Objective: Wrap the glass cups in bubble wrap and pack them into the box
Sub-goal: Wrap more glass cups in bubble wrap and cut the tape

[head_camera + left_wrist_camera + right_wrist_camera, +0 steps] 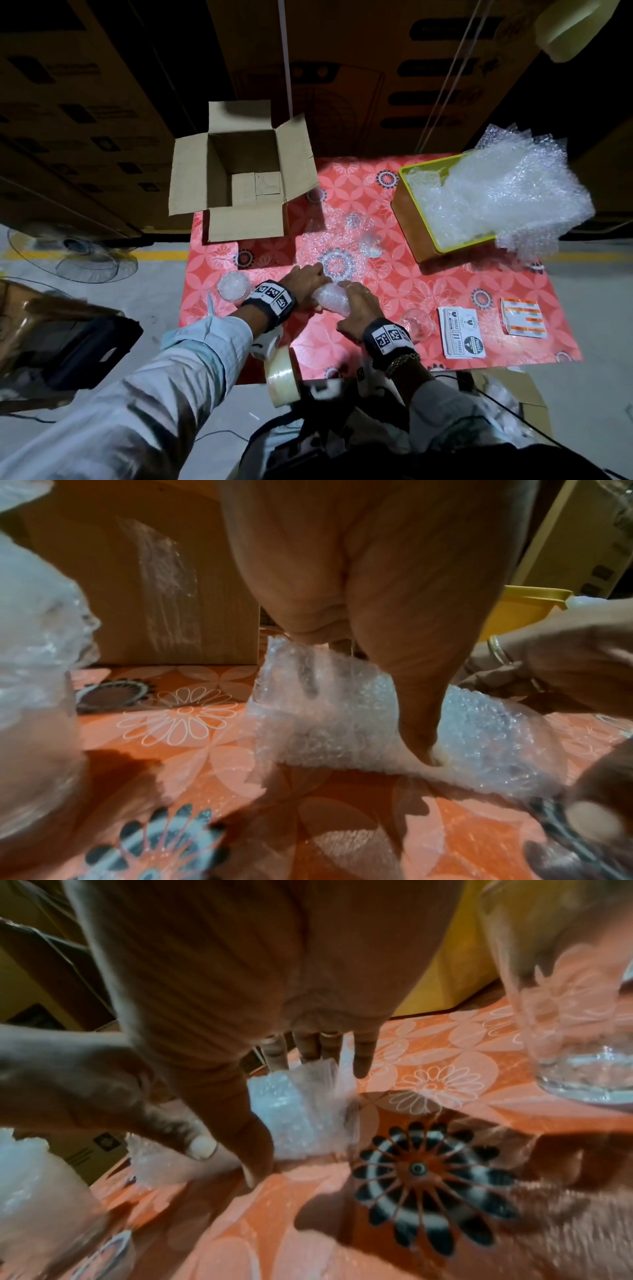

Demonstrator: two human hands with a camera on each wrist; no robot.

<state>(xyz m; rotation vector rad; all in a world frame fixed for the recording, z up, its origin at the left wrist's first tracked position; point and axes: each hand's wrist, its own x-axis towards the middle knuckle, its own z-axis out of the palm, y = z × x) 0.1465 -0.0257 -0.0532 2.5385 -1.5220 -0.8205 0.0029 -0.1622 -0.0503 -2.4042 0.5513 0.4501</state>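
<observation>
A glass cup rolled in bubble wrap (pixel 330 298) (pixel 325 710) (pixel 291 1110) lies on its side on the red flowered table (pixel 428 281). My left hand (pixel 306 284) grips its left end, thumb (pixel 423 739) pressed on the near side, fingers over the far side. My right hand (pixel 358 303) holds the right end, fingers (pixel 310 1047) reaching over it. The flat end of the bubble wrap sheet (pixel 329 246) stretches away beyond my hands. A bare glass cup (pixel 370 243) stands on it. Another bare cup (pixel 416 323) (pixel 575 1015) stands right of my right wrist. The open cardboard box (pixel 246 174) is at the back left.
A wrapped cup (pixel 233 286) (pixel 34 669) stands left of my left hand. A yellow bin (pixel 414 222) heaped with bubble wrap sits back right. Fragile labels (pixel 462 332) and orange stickers (pixel 522 315) lie at the right. A tape roll (pixel 281 373) hangs at the near edge.
</observation>
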